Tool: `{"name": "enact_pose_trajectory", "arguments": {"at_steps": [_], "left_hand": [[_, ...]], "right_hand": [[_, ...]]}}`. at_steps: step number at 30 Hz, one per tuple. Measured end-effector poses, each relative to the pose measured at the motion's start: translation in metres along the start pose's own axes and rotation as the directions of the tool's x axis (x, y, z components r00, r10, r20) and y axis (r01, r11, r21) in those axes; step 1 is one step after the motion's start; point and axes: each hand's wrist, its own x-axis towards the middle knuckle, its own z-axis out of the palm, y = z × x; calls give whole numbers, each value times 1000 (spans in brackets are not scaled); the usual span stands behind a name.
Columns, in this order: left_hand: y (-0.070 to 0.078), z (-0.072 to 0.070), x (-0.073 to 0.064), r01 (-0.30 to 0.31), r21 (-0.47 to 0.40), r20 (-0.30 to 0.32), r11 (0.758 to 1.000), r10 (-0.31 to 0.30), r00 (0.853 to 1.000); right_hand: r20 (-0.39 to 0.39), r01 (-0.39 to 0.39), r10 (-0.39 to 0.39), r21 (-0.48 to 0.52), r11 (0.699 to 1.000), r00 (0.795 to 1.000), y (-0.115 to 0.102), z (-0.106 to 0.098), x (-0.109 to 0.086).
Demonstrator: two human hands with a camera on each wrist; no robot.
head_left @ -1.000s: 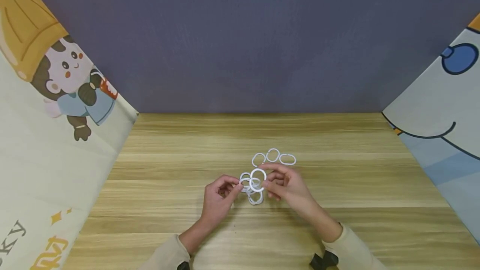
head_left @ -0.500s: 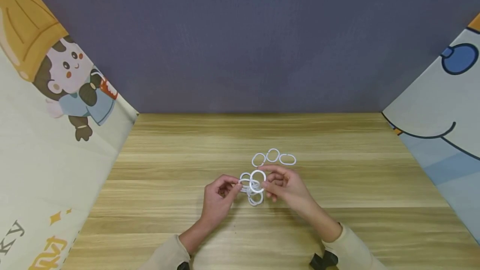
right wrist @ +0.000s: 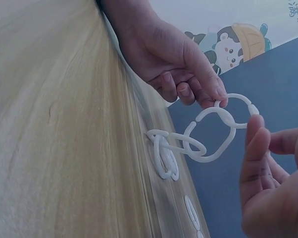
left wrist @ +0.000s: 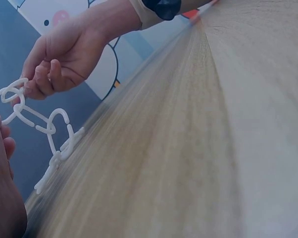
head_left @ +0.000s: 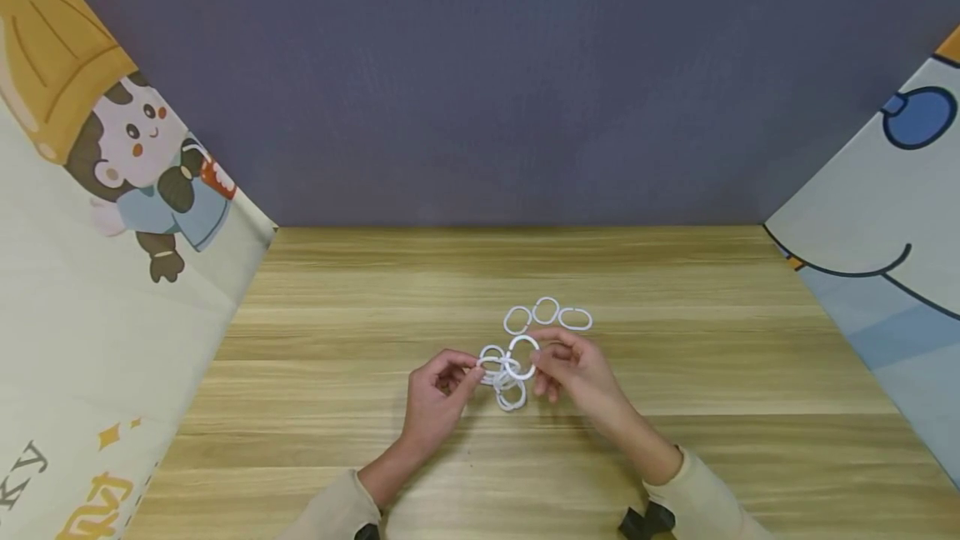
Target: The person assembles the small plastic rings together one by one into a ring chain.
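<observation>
White oval plastic links with a gap in each are hooked into a small chain (head_left: 512,395), whose lower links hang to the wooden table. My left hand (head_left: 435,398) pinches a link (head_left: 489,359) of this chain between thumb and index finger. My right hand (head_left: 573,369) pinches another white link (head_left: 536,348), which crosses the left hand's link. In the right wrist view the upper link (right wrist: 240,96) passes through the gapped link (right wrist: 232,141) below it, close to both hands' fingertips. Exactly where the left fingertips grip is partly hidden.
Three loose white links (head_left: 546,298) lie side by side on the wooden table (head_left: 360,273), just beyond my right hand. A dark blue-grey panel (head_left: 480,107) stands at the table's back. Printed cartoon panels (head_left: 225,273) flank both sides.
My right hand has shifted slightly to the right, and its link has moved and turned with it. The left hand stays in place. The loose links have not moved.
</observation>
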Motion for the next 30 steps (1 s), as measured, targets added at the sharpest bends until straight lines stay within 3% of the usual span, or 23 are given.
{"name": "enact_pose_trajectory", "arguments": {"at_steps": [4, 15, 24, 30], "left_hand": [[0, 0, 0, -6, -1, -4, 1000, 6, 1000], [-2, 0, 0, -5, -17, -22, 1000, 5, 1000], [0, -1, 0, 1, -9, -6, 1000, -1, 1000], [-1, -1, 0, -15, 2, 39, 1000, 15, 999]], "right_hand": [[-31, -18, 19, 17, 1000, 999, 0, 0, 0], [-122, 36, -37, -8, 999, 992, -4, -1, -2], [-75, 61, -59, 19, 998, 995, -2, -2, -1], [-43, 80, -78, 37, 996, 996, -2, -2, -2]]}}
